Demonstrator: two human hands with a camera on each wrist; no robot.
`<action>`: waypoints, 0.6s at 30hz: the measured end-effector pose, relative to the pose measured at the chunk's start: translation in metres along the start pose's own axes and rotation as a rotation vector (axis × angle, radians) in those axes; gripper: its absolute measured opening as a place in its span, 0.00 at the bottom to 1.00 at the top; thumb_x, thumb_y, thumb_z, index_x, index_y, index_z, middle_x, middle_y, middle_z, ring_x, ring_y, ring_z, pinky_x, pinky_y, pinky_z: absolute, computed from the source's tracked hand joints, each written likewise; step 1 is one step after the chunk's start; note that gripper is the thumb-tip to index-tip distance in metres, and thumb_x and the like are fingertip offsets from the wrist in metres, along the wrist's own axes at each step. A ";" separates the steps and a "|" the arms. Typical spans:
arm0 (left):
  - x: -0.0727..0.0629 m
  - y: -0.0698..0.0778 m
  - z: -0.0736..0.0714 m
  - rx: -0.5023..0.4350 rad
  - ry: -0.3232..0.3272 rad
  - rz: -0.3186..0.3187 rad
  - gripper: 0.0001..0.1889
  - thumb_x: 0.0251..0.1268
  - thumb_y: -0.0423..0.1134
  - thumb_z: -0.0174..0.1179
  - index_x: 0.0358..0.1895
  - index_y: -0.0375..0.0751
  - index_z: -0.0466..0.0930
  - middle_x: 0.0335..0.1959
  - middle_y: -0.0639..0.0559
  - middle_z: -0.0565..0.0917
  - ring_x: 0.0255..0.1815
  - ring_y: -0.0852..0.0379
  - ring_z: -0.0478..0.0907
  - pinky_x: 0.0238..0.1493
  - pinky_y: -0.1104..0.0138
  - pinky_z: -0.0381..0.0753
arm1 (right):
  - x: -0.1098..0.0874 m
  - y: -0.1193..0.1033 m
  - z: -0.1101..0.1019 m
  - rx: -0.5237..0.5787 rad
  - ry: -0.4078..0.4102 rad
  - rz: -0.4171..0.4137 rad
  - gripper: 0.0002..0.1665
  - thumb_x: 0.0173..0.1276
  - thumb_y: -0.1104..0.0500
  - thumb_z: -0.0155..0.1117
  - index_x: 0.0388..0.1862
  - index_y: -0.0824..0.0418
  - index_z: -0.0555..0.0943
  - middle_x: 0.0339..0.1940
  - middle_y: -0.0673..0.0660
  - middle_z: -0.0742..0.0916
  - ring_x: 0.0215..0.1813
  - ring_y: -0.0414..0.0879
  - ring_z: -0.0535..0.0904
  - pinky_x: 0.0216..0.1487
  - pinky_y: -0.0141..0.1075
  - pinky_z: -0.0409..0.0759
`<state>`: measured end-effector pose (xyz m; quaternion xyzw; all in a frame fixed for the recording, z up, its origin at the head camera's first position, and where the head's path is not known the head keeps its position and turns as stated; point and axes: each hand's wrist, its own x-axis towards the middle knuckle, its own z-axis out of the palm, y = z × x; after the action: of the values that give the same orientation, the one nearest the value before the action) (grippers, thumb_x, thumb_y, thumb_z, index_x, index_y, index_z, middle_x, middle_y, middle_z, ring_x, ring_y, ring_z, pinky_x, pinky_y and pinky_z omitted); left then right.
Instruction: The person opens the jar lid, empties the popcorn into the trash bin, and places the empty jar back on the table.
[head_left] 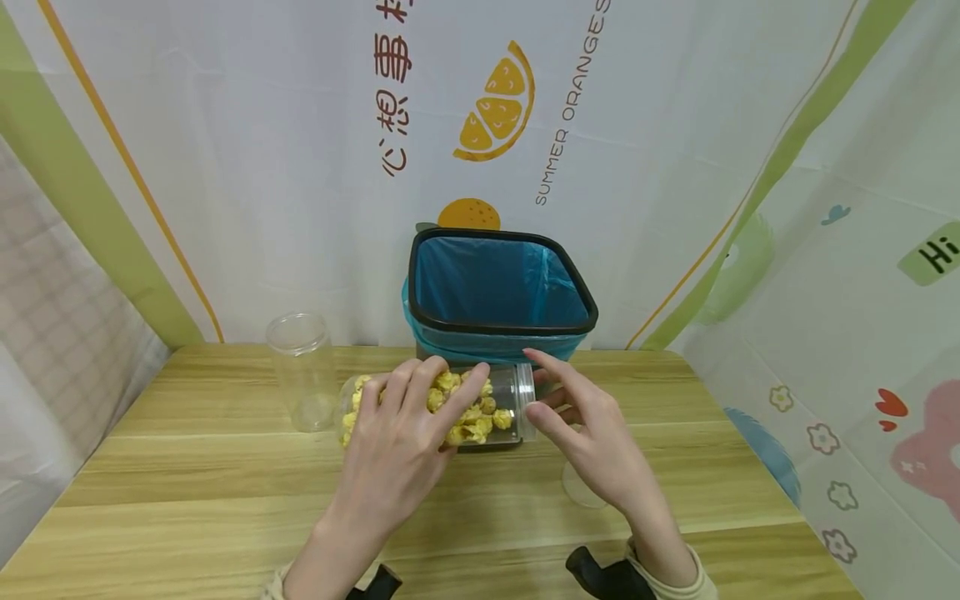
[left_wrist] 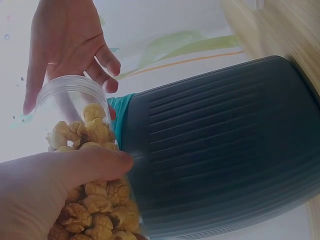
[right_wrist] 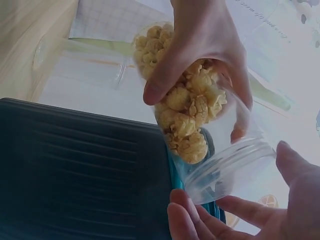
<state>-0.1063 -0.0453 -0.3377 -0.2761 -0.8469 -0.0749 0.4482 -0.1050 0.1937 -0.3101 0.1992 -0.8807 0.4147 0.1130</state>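
Observation:
A clear plastic jar of yellow popcorn (head_left: 477,423) lies sideways in the air over the table, its threaded mouth toward the right. My left hand (head_left: 405,417) grips the jar around its middle. In the left wrist view, the thumb of that left hand (left_wrist: 65,172) crosses the jar wall in front of the popcorn (left_wrist: 97,202). My right hand (head_left: 592,429) is at the jar's mouth, fingers spread and slightly bent. The right wrist view shows its thumb and fingertips close to the threaded rim (right_wrist: 230,162); firm contact cannot be made out.
Behind the jar stands a dark bin with a black rim (head_left: 502,327) and blue liner. An empty clear jar (head_left: 303,375) stands upright at left. A clear round disc, apparently a lid (head_left: 581,487), lies partly behind my right hand on the wooden table (head_left: 225,492).

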 end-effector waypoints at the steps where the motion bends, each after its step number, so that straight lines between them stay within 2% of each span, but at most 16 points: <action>1: 0.000 0.000 0.000 0.001 0.001 0.001 0.59 0.21 0.44 0.90 0.72 0.60 0.71 0.56 0.42 0.79 0.54 0.43 0.75 0.48 0.52 0.74 | 0.000 0.000 0.000 0.002 -0.002 -0.006 0.32 0.77 0.48 0.62 0.78 0.44 0.69 0.58 0.56 0.85 0.48 0.43 0.86 0.45 0.33 0.86; 5: 0.000 0.000 0.000 -0.002 0.005 0.000 0.58 0.22 0.44 0.89 0.71 0.60 0.72 0.56 0.42 0.79 0.53 0.43 0.75 0.47 0.53 0.74 | -0.001 -0.001 0.000 0.011 -0.011 -0.043 0.33 0.76 0.51 0.64 0.78 0.44 0.69 0.59 0.54 0.85 0.48 0.41 0.86 0.47 0.34 0.87; 11: -0.001 -0.002 0.000 -0.012 0.005 -0.011 0.57 0.25 0.43 0.88 0.72 0.60 0.72 0.56 0.43 0.78 0.54 0.43 0.74 0.47 0.53 0.74 | -0.001 -0.002 -0.002 0.033 -0.033 -0.104 0.38 0.73 0.56 0.68 0.78 0.43 0.68 0.65 0.51 0.82 0.55 0.42 0.85 0.52 0.36 0.87; 18: -0.001 -0.003 0.000 -0.037 -0.003 -0.021 0.57 0.25 0.43 0.89 0.72 0.59 0.72 0.56 0.43 0.78 0.54 0.43 0.74 0.47 0.53 0.74 | -0.001 -0.001 -0.002 0.047 -0.028 -0.174 0.39 0.71 0.60 0.70 0.78 0.48 0.68 0.66 0.51 0.81 0.57 0.44 0.85 0.52 0.41 0.88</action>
<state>-0.1076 -0.0485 -0.3377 -0.2758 -0.8488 -0.0949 0.4410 -0.1036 0.1947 -0.3085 0.2834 -0.8514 0.4212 0.1317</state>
